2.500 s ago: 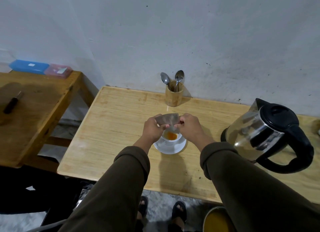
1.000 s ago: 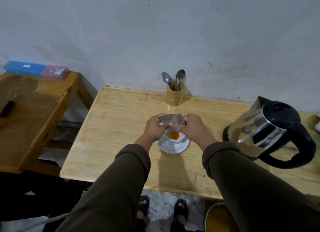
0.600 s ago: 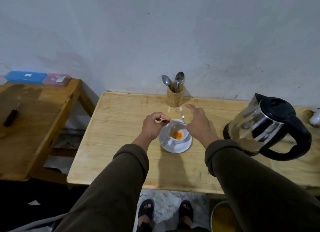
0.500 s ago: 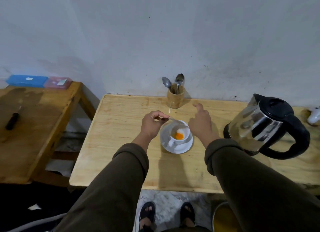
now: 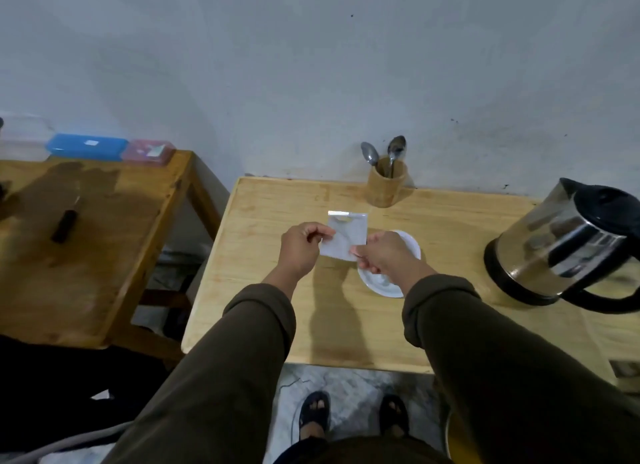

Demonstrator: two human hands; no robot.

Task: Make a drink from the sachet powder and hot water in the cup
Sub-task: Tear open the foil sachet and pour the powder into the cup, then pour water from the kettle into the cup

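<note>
A silvery sachet (image 5: 344, 235) is held upright above the light wooden table (image 5: 277, 221), its open edge on top. My left hand (image 5: 300, 247) pinches its left edge and my right hand (image 5: 384, 255) pinches its lower right corner. Behind my right hand lies the white saucer (image 5: 381, 283); the cup on it is hidden by that hand. A steel kettle (image 5: 568, 252) with a black lid and handle stands at the right.
A wooden holder (image 5: 386, 184) with two spoons stands at the back by the wall. A darker side table (image 5: 86, 242) on the left carries a blue box (image 5: 86, 146), a pink box (image 5: 147, 151) and a black-handled tool (image 5: 64, 225). My sandalled feet show below.
The sachet was tipped over the cup, then my right hand let go briefly. Now both hands hold it upright, to the left of the cup, and the view has shifted right.
</note>
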